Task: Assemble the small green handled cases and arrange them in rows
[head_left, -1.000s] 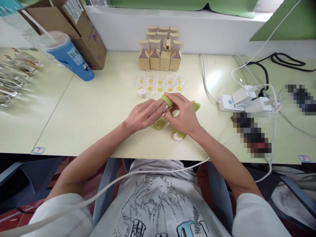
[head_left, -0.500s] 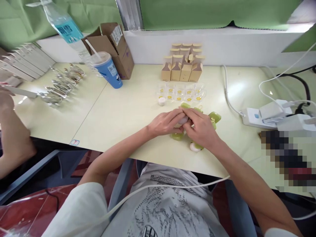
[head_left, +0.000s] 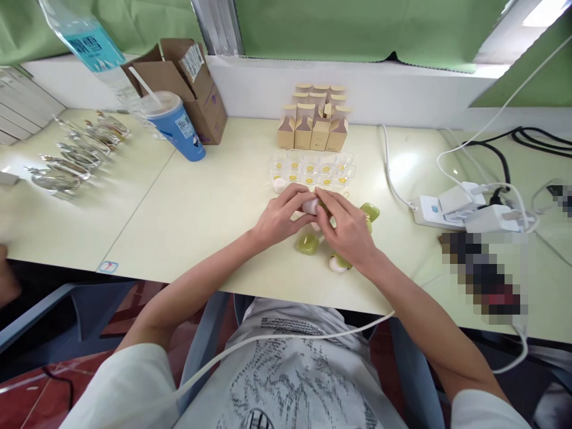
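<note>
A small white rounded piece (head_left: 310, 206) sits between my two hands above the table. My left hand (head_left: 284, 215) closes its fingers and thumb on its left side. From the right, my right hand (head_left: 347, 229) presses fingers and thumb against it, hiding part of it. Glossy green pieces lie around: one green piece (head_left: 308, 243) below the hands and another green piece (head_left: 370, 211) beyond my right hand. Beneath my right wrist rests a white-and-green piece (head_left: 339, 263). A round white piece (head_left: 279, 185) stands near my left fingertips, by clear plastic cups (head_left: 310, 169) with yellow marks.
Small open cardboard boxes (head_left: 311, 132) stand behind the cups. Left of them are a blue drink cup (head_left: 177, 131), a brown carton (head_left: 210, 101), a tilted bottle (head_left: 96, 50) and several glass bottles (head_left: 78, 154). A power strip (head_left: 435, 211) with chargers and cables lies right.
The view has shifted, so the table's contents appear further left. Both hands still hold the white piece, with slightly altered fingers. The neighbouring person's arm has mostly left the frame.
</note>
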Available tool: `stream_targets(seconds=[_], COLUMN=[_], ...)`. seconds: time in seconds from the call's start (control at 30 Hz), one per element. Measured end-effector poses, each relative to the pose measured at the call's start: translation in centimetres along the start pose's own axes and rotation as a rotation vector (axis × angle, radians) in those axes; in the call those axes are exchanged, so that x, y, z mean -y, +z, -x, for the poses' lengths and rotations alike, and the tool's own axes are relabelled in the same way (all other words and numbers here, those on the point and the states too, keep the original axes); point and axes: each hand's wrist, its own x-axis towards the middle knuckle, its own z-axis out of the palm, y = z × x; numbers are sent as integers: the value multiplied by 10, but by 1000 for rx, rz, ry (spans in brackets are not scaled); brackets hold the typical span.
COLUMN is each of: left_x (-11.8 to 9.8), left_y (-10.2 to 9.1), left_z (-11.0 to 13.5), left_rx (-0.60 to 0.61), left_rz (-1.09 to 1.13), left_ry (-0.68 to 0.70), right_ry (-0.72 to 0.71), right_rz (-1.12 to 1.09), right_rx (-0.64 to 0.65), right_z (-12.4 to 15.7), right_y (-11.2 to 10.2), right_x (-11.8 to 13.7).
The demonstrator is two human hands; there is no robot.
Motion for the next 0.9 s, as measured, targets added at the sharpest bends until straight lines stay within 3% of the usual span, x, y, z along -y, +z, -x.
stream_targets(seconds=[0.17,0.3,0.43,0.57,0.63,0.7,0.73,0.83,0.9], left_x=[-2,-1,-2,4,16,34,44,70,79], left_y=[4,0,-4,-9,-21,-42,-55,-89,-99], left_z=[3,1,1,-1,-4,-8,-10,-11,-8], left_rx=[46,110,91,64,25,-18,21,297,448], left_rz=[164,207,413,707,651,422,267,81,23], left_ry=[-70,-113,-317,-536,-581,-586,-584,-644,-667], right_ry=[-24,-18,23,65,70,34,2,-98,-154], right_rz=[196,88,-124,-157,-117,-43,3,129,181], right_rx=[65,52,39,24,-10,-22,-13,80,179], right_z=[7,2,-8,-11,-11,-12,-12,-11,-10], right_y=[12,5,-12,-22,-25,-28,-28,-26,-21], right_x=[-8,-10,-8,-13,-17,-19,-19,-9,4])
